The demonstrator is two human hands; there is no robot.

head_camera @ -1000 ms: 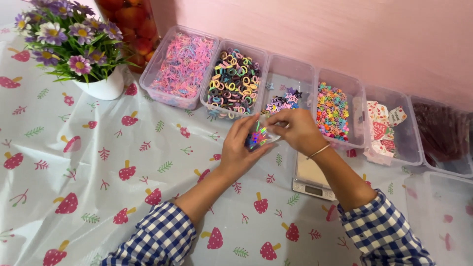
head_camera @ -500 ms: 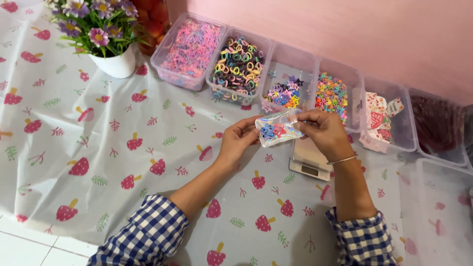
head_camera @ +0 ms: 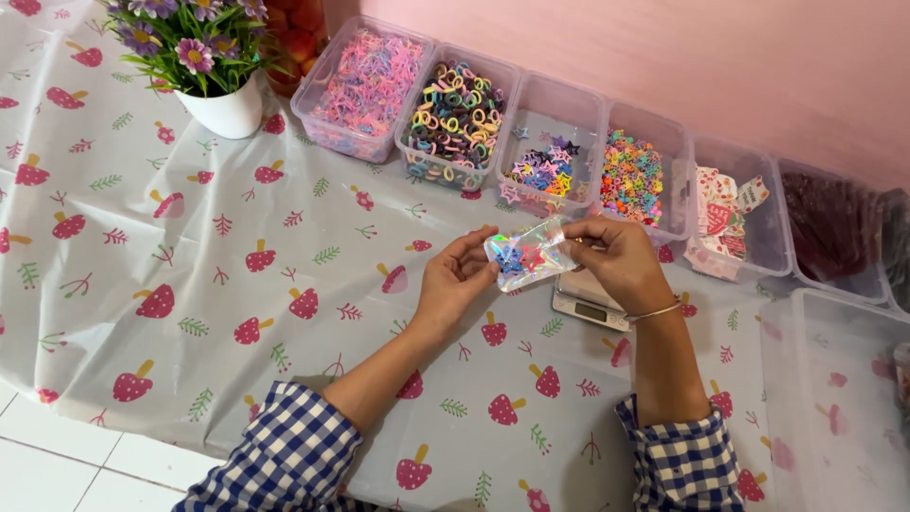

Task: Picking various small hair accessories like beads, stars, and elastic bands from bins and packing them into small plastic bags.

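A small clear shiny pouch [head_camera: 529, 254] with coloured star pieces inside is held between both hands above the tablecloth. My left hand [head_camera: 455, 283] pinches its left end. My right hand [head_camera: 621, 261] grips its right end and wears a thin bangle on the wrist. Just under my right hand lies a small silver digital scale [head_camera: 583, 301]. Behind the hands stands a clear tub of coloured star pieces [head_camera: 550, 169].
A row of clear tubs lines the pink wall: pink bands [head_camera: 365, 83], mixed loops [head_camera: 457, 118], bright beads [head_camera: 632, 175], printed packets [head_camera: 725, 213], dark items [head_camera: 832, 228]. A potted flower plant [head_camera: 204, 62] stands at back left. An empty clear bin [head_camera: 839, 398] sits at right.
Both hands have drawn the pouch back from the star tub toward me, and it now lies flat between them. The view has shifted, showing more of the right bin.
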